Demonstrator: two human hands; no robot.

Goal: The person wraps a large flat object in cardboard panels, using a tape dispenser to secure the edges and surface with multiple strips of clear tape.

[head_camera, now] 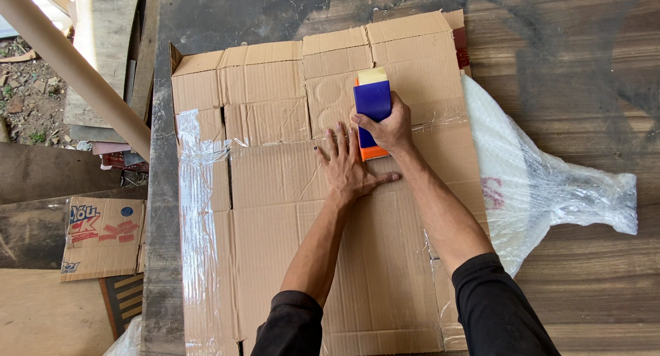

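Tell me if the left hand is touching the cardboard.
Touching. The head view shows the left hand pressed flat, fingers spread, on the cardboard.

Daylit wooden table (584,67), planks (103,26) and dirt ground (27,88) at left.

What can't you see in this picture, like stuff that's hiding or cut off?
All from the head view:
- Lower part of the blue and orange block: covered by the right hand.
- Cardboard under the left hand: hidden by the flat palm.
- Cardboard's bottom edge: cut off by the picture's edge.
- What the clear plastic bag lies on near the cardboard: tucked under the sheet.
- Smaller printed box at left: its far side is hidden.
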